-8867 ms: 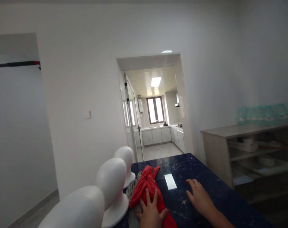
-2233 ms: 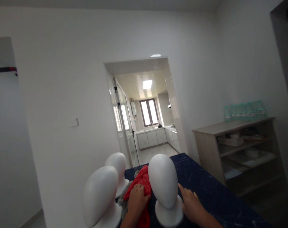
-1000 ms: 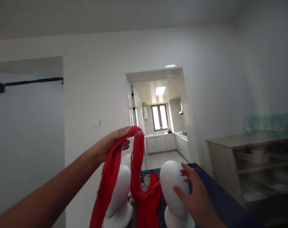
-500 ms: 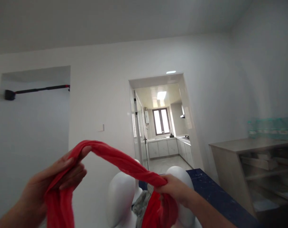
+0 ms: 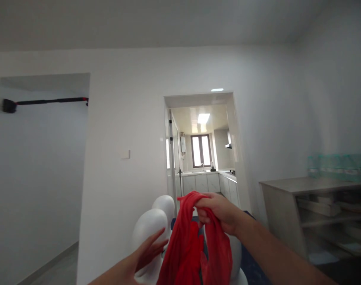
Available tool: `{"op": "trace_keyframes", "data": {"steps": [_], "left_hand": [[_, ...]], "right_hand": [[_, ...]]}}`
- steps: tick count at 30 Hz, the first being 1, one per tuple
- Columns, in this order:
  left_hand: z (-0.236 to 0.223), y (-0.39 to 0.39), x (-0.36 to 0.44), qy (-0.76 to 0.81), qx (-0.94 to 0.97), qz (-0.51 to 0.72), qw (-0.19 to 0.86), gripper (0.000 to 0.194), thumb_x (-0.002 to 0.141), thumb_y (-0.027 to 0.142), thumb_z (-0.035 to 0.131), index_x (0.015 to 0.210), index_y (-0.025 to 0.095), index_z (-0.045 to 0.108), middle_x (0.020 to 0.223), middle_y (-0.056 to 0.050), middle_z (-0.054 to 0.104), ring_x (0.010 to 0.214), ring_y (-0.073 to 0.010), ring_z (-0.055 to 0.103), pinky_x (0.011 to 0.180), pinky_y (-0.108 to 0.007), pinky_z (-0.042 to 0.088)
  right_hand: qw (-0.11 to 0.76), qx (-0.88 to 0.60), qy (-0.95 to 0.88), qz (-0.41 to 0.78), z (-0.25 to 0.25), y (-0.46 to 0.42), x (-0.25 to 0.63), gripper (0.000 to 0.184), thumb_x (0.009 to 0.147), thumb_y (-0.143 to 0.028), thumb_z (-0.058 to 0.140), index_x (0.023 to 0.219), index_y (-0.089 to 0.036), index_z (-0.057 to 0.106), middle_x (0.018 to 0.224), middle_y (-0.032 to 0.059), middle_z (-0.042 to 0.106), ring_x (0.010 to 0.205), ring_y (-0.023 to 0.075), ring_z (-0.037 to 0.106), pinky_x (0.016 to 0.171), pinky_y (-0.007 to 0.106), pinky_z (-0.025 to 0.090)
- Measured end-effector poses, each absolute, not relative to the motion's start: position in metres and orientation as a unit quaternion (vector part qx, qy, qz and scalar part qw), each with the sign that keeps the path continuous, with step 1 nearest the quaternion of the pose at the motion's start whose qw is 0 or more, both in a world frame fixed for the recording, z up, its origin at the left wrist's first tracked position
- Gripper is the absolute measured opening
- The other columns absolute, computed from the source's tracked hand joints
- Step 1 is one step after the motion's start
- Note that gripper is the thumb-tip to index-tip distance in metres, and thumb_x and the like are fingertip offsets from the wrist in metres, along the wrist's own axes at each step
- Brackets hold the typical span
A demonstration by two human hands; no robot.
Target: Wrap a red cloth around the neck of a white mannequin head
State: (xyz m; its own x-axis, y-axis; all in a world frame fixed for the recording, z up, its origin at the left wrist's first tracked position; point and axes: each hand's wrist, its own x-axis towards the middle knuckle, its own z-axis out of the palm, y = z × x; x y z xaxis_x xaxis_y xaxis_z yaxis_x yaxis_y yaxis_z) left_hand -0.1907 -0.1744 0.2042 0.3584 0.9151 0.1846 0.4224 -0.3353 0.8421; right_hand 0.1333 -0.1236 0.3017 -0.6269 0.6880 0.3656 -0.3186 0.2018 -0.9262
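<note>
Half a second back both hands stretched the red scarf between them; now only the right hand (image 5: 217, 209) has it, fingers curled tight round a bunched fold of the red scarf (image 5: 195, 241), lifted to about the level of the doorway's floor line, the cloth hanging down in two loose tails to the bottom edge of the view. Meanwhile the left hand (image 5: 149, 251) has let go and dropped low; it is open, fingers spread and slightly bent, empty, just beside the left fall of the scarf and in front of the nearer white mannequin head (image 5: 147, 233). A second white mannequin head (image 5: 165, 206) stands behind that one, toward the far edge of the dark tabletop (image 5: 251, 265), of which only a sliver shows by the right forearm. A third white head (image 5: 236, 253) is mostly hidden behind the scarf and the right wrist. Farther right stands a grey shelf unit (image 5: 287, 190) with pale green bottles (image 5: 337, 166) blurred on its top. Straight ahead a doorway (image 5: 202, 158) opens onto a lit kitchen
</note>
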Motion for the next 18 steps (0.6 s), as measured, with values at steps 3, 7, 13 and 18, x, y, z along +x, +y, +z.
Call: {"op": "trace_keyframes", "data": {"steps": [3,7,13,18], "left_hand": [[0.243,-0.171,-0.125,0.347,0.763,0.428,0.339,0.109,0.060,0.050,0.099,0.157,0.032,0.054,0.144,-0.015,0.072,0.130,-0.0405,0.067,0.112,-0.054,0.054],[0.305,-0.175,-0.079,0.416,0.780,0.365,0.293,0.043,0.084,0.038,0.078,0.125,0.025,0.077,0.094,-0.006,0.082,0.071,-0.0211,0.070,0.063,-0.032,0.058],[0.369,-0.182,-0.069,0.395,0.721,0.454,0.344,0.057,0.071,0.017,0.069,0.127,0.019,0.073,0.062,0.005,0.059,0.049,-0.0111,0.045,0.049,-0.025,0.051],[0.393,-0.172,-0.034,0.296,0.713,0.497,0.396,0.051,0.081,0.016,0.066,0.132,0.017,0.072,0.056,0.007,0.049,0.051,-0.0107,0.044,0.049,-0.023,0.047]], "right_hand": [[0.384,-0.163,-0.675,0.609,0.293,-0.134,0.105,0.023,0.081,-0.035,0.081,0.078,-0.018,0.066,0.054,-0.0090,0.055,0.044,0.0063,0.045,0.051,0.023,0.050],[0.398,-0.158,-0.692,0.581,0.284,-0.135,0.111,0.022,0.080,-0.034,0.085,0.090,-0.019,0.071,0.057,-0.0091,0.061,0.042,0.0073,0.048,0.049,0.024,0.051],[0.257,-0.177,-0.728,0.611,0.250,-0.122,0.146,0.027,0.073,-0.028,0.094,0.091,-0.017,0.078,0.071,-0.0008,0.077,0.053,0.0114,0.064,0.060,0.025,0.055],[0.344,-0.101,-0.664,0.656,0.218,-0.118,0.117,0.037,0.066,-0.031,0.096,0.096,-0.017,0.082,0.093,0.0027,0.079,0.071,0.0123,0.064,0.069,0.024,0.049]]}}
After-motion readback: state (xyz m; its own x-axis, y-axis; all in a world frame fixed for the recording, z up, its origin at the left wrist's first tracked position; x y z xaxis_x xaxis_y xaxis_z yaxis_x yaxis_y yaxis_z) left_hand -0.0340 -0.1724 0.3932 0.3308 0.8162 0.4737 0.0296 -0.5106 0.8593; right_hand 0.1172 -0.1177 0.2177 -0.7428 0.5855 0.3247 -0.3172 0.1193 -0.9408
